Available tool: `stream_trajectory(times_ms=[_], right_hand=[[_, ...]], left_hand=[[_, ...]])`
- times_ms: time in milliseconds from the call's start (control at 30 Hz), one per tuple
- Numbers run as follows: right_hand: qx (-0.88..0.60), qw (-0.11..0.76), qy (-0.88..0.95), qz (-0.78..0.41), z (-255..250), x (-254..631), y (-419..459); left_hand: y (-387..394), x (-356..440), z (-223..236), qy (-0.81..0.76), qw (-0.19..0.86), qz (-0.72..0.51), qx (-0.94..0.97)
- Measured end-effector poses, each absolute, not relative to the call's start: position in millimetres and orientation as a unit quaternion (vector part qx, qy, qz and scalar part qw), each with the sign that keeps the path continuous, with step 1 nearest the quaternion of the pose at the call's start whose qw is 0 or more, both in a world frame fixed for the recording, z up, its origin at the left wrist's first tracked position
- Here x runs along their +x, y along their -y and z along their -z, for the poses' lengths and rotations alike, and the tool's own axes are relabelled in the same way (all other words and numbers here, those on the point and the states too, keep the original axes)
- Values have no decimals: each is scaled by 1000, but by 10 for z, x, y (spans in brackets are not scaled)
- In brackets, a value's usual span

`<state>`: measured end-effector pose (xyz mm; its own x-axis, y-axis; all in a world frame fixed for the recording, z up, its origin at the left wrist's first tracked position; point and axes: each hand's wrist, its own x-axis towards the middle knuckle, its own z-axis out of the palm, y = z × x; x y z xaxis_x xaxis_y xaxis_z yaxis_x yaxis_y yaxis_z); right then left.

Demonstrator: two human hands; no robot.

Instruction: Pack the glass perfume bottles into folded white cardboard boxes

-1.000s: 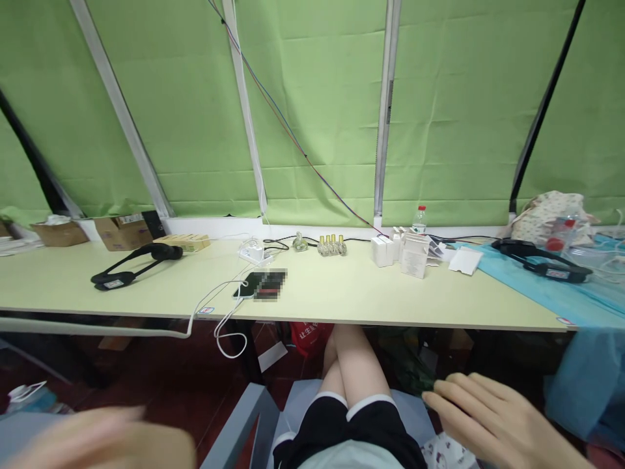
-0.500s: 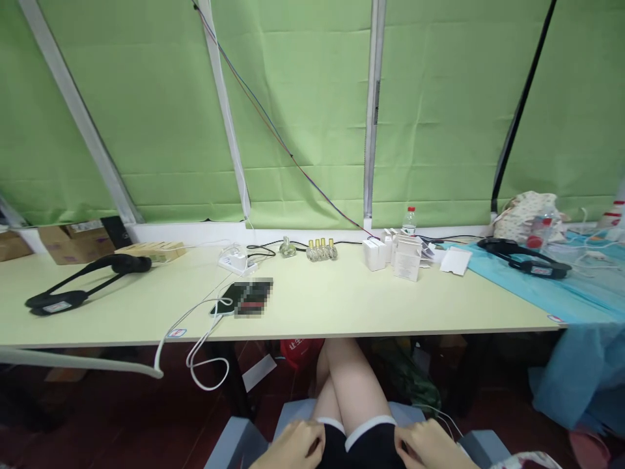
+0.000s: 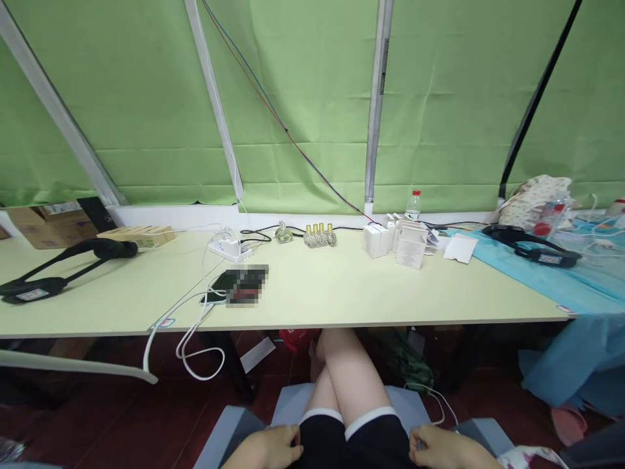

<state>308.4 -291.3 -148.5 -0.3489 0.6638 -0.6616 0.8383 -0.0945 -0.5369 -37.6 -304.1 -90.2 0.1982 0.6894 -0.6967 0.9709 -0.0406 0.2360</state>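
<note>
Have drawn both hands in from the sides to the lap since the earliest frame, before the table (image 3: pixel 312 296). Hold left hand (image 3: pixel 276 446) and right hand (image 3: pixel 442 446) at opposite edges of the black shorts (image 3: pixel 374 443), below the table's near edge, fingers curled; cannot tell whether pinching cloth. See blue-grey chair (image 3: pixel 227 433) also before the table, bare legs (image 3: pixel 354 374) reaching under, dark red floor (image 3: pixel 137 417) beneath. Find on the table's pale top a dark phone (image 3: pixel 222 285) with white cable (image 3: pixel 193 329), toward its left; blue sheet (image 3: pixel 527 270) over its right end; farther back, gold-capped bottles (image 3: pixel 319 236) near its middle, white boxes (image 3: pixel 411 251) rightward. Notice green fabric panels (image 3: pixel 312 85) behind the table.
</note>
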Motion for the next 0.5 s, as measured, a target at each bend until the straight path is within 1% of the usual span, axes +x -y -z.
stream_trajectory(times_ms=[100,233,500], right_hand=[[579,110,-658,469,1398,3062,2915],[580,111,-655,471,1319,3058,2920],[569,116,-650,490,1429,3107,2909]], left_hand=[[3039,-361,906,-597,344,207,694],[3043,-338,866,-596,342,214,694],[3045,-336,869,-594,344,222,692]])
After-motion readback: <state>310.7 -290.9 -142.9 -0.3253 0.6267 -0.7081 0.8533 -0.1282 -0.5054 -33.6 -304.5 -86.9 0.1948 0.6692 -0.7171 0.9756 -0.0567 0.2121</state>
